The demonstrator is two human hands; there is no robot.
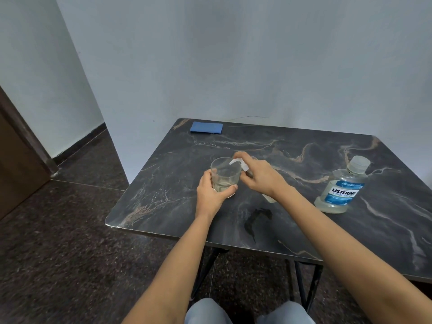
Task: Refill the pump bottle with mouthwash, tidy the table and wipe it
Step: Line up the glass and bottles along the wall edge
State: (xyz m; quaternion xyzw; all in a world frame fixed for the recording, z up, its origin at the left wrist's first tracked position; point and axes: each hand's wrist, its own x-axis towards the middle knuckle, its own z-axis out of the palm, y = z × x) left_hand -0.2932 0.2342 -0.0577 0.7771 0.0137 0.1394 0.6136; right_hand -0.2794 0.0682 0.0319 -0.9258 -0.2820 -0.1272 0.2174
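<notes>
Spill (257,220): dark wet patch on the table (350,242), near the front edge, between the two forearms, just in front of the pump bottle. Judged the item the wiping step is meant for.

Left hand (211,195): toward the front-left of the table top, fingers curled round the lower part of a clear glass (225,175), thumb on the near side. The glass stands upright with a little pale liquid at its bottom.

Right hand (261,176): just right of the glass, laid over the pump bottle (268,197), fingers closed over its top; forefinger appears to rest on the white pump head (238,163). Bottle mostly hidden by the hand and wrist; only its lower edge shows.

Governing relation: the pump spout points left, out over the rim of the glass; bottle axis upright; glass and bottle nearly touching. Any discharge would land in the glass, by judgement.

Mouthwash bottle (341,188): right of centre, upright, cap on, well apart from the right hand, which is the nearer.

Blue cloth (206,127): folded, far-left corner; left hand nearer.
</notes>
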